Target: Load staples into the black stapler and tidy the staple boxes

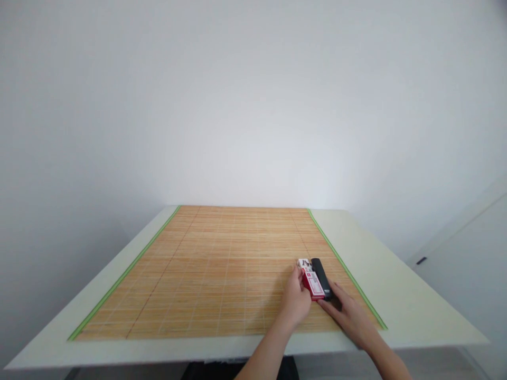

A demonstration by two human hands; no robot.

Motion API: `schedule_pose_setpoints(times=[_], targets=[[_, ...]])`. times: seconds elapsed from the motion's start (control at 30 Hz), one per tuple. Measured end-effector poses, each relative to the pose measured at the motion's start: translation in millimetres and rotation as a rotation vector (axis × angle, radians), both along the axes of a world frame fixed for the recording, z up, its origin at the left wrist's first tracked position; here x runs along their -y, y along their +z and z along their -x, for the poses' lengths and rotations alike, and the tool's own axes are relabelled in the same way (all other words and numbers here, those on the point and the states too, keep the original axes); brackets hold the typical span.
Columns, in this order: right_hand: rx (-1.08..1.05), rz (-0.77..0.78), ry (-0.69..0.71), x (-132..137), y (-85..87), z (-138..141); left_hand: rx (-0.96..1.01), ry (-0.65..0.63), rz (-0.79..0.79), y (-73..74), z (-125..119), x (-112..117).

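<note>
On the right part of a bamboo mat point(214, 264), a small red-and-white box point(314, 285) lies next to a long, slim black object point(320, 275), whose kind I cannot make out. My left hand point(297, 298) is closed on the box, its fingers along the left side. The thumb and index finger of my right hand point(350, 314) grip the near end of the black object, with the thumb close to the box's lower edge. Box and black object lie side by side, both pointing away from me and slightly left.
The mat has green edging point(348, 269) along its left and right sides. It covers most of a white table point(412, 301) that stands against a white wall point(253, 105). At the far right is a white panel with a dark handle point(421, 260).
</note>
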State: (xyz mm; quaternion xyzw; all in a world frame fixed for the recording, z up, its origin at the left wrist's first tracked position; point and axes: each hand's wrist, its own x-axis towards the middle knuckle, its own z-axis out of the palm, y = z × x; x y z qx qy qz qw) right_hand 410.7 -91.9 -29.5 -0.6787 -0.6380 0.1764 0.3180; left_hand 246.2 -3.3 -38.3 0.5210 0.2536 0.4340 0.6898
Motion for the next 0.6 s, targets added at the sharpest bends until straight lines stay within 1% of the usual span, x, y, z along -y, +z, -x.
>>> schedule_pose_setpoints(times=[0.07, 0.1, 0.2, 0.27, 0.33, 0.4, 0.5, 0.6], targets=[[-0.003, -0.005, -0.001, 0, -0.2, 0, 0.077, 0.034, 0.026, -6.6, -3, -3], [-0.003, -0.008, -0.002, -1, -0.4, 1, 0.08, 0.04, 0.023, -9.2, -3, -4], [0.006, -0.01, -0.003, -1, -1.3, 1, -0.027, 0.068, 0.002, -13.2, 0, -6], [0.014, -0.018, -0.004, -1, -1.8, 2, -0.145, 0.087, -0.017, -13.1, 6, -7], [0.023, -0.029, -0.002, -1, -2.0, 2, -0.256, 0.095, -0.072, -11.7, 12, -7], [0.031, -0.038, -0.004, 0, -2.1, 2, -0.326, 0.102, -0.136, -9.9, 16, -7], [0.041, -0.045, -0.01, 1, -2.8, 1, -0.359, 0.099, -0.179, -6.9, 20, -8], [0.051, -0.047, -0.009, 0, -4.4, 0, -0.331, 0.025, -0.177, -3.3, 22, -9]])
